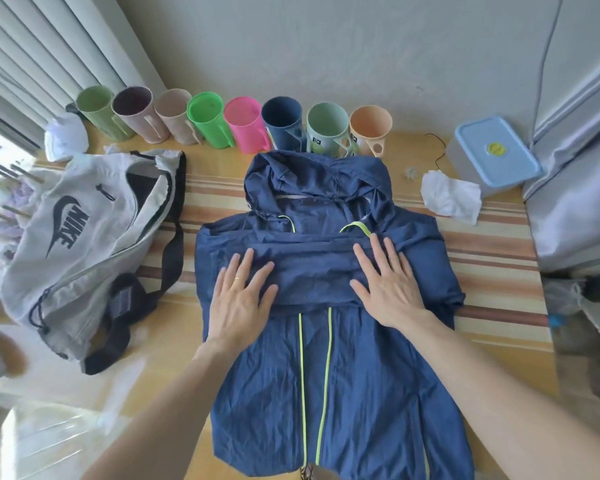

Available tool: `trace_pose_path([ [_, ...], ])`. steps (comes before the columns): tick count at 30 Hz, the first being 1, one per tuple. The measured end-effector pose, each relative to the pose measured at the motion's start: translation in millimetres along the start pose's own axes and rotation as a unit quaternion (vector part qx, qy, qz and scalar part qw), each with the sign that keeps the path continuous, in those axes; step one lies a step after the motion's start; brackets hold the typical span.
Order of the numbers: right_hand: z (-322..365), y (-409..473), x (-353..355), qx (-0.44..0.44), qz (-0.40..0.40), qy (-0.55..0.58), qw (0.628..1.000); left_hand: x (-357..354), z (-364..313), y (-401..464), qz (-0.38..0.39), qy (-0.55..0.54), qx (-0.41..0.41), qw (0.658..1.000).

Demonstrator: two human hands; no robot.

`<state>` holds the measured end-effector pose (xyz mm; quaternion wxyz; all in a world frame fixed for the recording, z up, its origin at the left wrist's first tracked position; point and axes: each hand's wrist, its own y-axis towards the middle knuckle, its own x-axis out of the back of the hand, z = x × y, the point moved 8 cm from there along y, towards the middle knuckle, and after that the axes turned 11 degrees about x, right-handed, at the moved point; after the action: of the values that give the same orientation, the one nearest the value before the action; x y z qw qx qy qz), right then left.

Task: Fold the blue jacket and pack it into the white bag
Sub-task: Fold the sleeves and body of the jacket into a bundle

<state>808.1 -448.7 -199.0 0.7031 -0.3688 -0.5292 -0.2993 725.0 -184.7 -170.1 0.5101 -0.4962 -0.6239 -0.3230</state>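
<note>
A blue jacket (326, 368) with neon-yellow zip trim is lying front-up on the worktop (492, 306), hood toward a row of coloured cups (243, 128), both sleeves folded across its chest. The left hand (239, 303) and right hand (388, 289) are pressing flat, fingers spread, gripping nothing, on the folded sleeves. The white bag (84, 244) is slumping just beside the jacket's left edge, while bare striped worktop is showing to its right.

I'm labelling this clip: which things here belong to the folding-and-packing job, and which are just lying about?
Job: jacket, bag, left hand, right hand.
Lying about: cups, lidded box, crumpled tissue.
</note>
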Motion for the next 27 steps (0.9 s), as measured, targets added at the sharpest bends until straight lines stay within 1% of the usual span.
trace_pose_path([
  [1,-1.9,-3.8,-7.3,-0.006,0.011,0.001,1.0,-16.4,-2.3,-1.3,0.048,0.033,-0.006,0.998],
  [2,-3.5,-9.4,-9.0,-0.015,0.004,0.01,1.0,-24.0,-0.1,-3.4,0.072,0.041,0.011,0.997],
  [3,-4.1,-18.5,-6.8,-0.027,-0.018,0.025,0.999,-23.4,3.7,-7.5,0.07,0.027,0.034,0.997],
  [5,-4.0,-52.2,3.0,-0.062,-0.085,0.062,0.993,-3.2,11.8,-26.6,0.011,-0.018,0.075,0.997],
  [7,-4.6,-105.5,6.4,-0.123,-0.137,0.103,0.978,17.6,29.5,-60.9,-0.04,-0.065,0.132,0.988],
  [9,-4.7,-164.6,0.7,-0.211,-0.161,0.155,0.951,26.5,55.3,-100.0,-0.04,-0.129,0.22,0.966],
  [11,-0.1,-220.8,-13.7,-0.304,-0.142,0.182,0.924,19.9,77.2,-138.5,0.016,-0.187,0.305,0.934],
  [13,8.2,-264.2,-29.8,-0.367,-0.107,0.185,0.905,8.0,87.1,-170.3,0.102,-0.238,0.359,0.897],
  [15,17.8,-292.8,-41.0,-0.412,-0.074,0.204,0.885,-0.2,89.0,-190.1,0.174,-0.244,0.373,0.878],
  [18,29.3,-313.2,-50.4,-0.459,-0.043,0.277,0.843,-10.1,87.1,-203.2,0.264,-0.253,0.383,0.848],
  [20,31.5,-319.8,-59.6,-0.453,-0.029,0.325,0.83,-12.0,83.7,-212.4,0.314,-0.269,0.38,0.827],
  [21,32.1,-322.6,-63.5,-0.445,-0.036,0.364,0.817,-10.4,82.1,-216.3,0.327,-0.283,0.375,0.82],
  [22,33.2,-324.4,-64.5,-0.437,-0.049,0.41,0.799,-4.3,77.8,-220.1,0.338,-0.291,0.365,0.817],
  [23,33.4,-326.9,-65.4,-0.436,-0.07,0.464,0.768,0.2,74.6,-224.3,0.351,-0.301,0.353,0.814],
  [25,33.9,-333.7,-70.3,-0.459,-0.098,0.565,0.678,9.1,70.1,-232.7,0.374,-0.331,0.336,0.799],
  [26,34.6,-338.7,-70.9,-0.48,-0.104,0.595,0.636,14.5,65.5,-237.5,0.394,-0.342,0.33,0.787],
  [27,36.4,-343.0,-70.7,-0.498,-0.105,0.613,0.604,17.5,62.6,-243.2,0.419,-0.354,0.325,0.77],
])
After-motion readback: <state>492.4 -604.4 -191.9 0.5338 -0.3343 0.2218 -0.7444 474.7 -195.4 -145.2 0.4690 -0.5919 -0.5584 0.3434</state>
